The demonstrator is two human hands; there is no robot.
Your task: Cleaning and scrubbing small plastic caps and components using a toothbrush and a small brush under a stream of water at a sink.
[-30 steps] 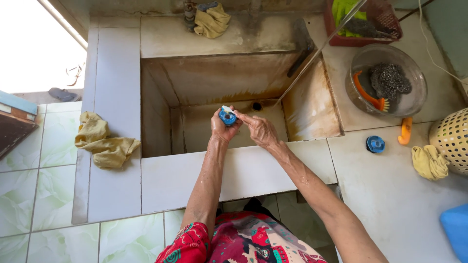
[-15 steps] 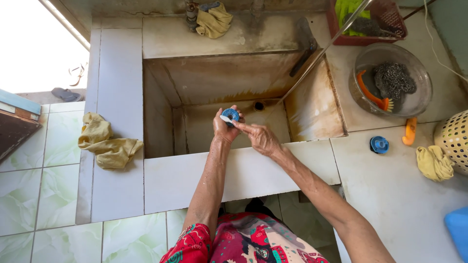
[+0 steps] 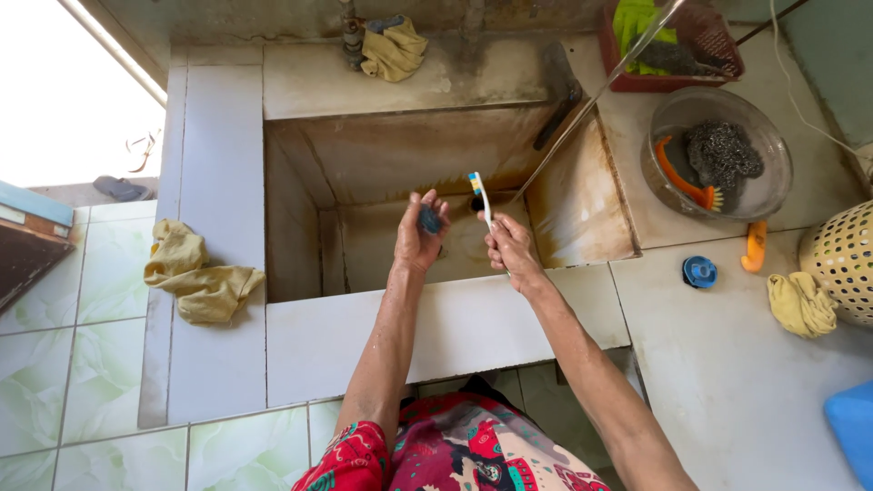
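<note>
Both my arms reach over a deep, stained concrete sink [image 3: 382, 155]. My left hand [image 3: 418, 235] is closed around a small round blue part [image 3: 429, 219], held over the basin. My right hand [image 3: 511, 250] grips a white toothbrush [image 3: 480, 195] upright, its blue bristle head pointing up, a short gap to the right of the blue part. The brush and the part are apart.
A yellow rag [image 3: 198, 278] lies on the left ledge, another by the tap [image 3: 393, 47]. On the right counter: a glass bowl [image 3: 718, 164] with a steel scourer and orange brush, a blue cap [image 3: 699, 271], an orange piece [image 3: 754, 247], a cream basket [image 3: 843, 259], a red basket [image 3: 675, 36].
My hands have separated: the toothbrush was pressed to the blue part, and now my right hand holds it upright beside the part. The view has also shifted slightly.
</note>
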